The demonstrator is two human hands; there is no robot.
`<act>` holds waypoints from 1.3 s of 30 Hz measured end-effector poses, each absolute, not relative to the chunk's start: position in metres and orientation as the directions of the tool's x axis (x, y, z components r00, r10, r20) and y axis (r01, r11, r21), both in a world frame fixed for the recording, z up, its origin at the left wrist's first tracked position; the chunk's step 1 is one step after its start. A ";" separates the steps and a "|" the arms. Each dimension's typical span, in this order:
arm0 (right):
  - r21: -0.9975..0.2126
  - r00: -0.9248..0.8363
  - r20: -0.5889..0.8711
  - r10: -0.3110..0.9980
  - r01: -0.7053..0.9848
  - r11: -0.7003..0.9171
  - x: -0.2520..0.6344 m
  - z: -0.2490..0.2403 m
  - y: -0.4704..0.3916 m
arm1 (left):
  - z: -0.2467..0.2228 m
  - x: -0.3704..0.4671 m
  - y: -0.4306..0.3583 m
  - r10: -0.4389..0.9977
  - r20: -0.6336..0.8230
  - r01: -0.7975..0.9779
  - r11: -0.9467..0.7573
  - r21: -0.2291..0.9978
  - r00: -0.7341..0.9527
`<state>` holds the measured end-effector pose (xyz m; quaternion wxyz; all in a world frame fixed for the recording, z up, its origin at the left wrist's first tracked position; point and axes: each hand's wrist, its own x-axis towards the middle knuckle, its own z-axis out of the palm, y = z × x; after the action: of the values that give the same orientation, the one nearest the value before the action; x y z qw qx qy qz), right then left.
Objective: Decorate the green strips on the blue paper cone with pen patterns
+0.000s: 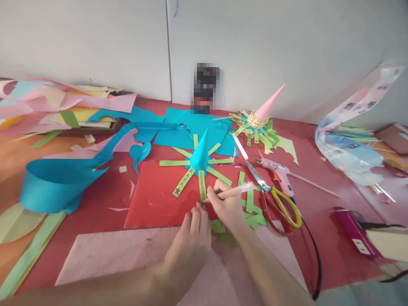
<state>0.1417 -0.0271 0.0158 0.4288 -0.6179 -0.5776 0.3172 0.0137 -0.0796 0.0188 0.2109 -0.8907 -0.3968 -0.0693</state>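
- The right hand (225, 204), just right of centre in the frame, has its fingers pinched together around a pen (234, 192); the pen's tip meets the lower end of a green paper strip (202, 185).
- That strip hangs straight down from a blue paper cone (200, 152) standing at the centre of the frame, with more green strips fanning out around it like rays.
- The left hand (191, 242), lower centre, lies curled with fingertips pressing down just below the strip's end, beside the pen tip; it grips nothing.
- Cone and strips sit on a red sheet (153, 199), which overlaps a pale pink sheet (111, 255) at the bottom of the frame.
- Right of the writing hand lie scissors (274, 199) with red and yellow handles, and beyond them a pink glue gun (279, 172).
- Upper right of centre stands a pink cone (269, 105) on its own ring of green strips.
- On the left curls a wide blue paper band (54, 182), and loose coloured paper is piled in the upper left.
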 end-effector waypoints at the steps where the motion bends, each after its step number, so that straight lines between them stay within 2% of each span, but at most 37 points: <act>1: -0.895 0.132 0.102 0.986 0.446 0.033 0.142 0.016 -0.027 | 0.019 0.014 -0.080 0.679 0.287 0.735 -0.595 -0.324 0.676; 22: -0.891 0.135 0.162 0.977 0.447 0.086 0.142 0.019 -0.025 | 0.015 0.014 -0.079 0.675 0.306 0.740 -0.581 -0.340 0.671; 39: -0.876 0.148 0.137 0.979 0.480 0.050 0.144 0.018 -0.025 | 0.017 0.014 -0.079 0.672 0.318 0.743 -0.586 -0.323 0.669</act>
<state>0.1441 -0.0250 0.0183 0.4288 -0.6248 -0.5839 0.2914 0.0143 -0.0790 0.0169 0.2185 -0.8869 -0.3990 -0.0808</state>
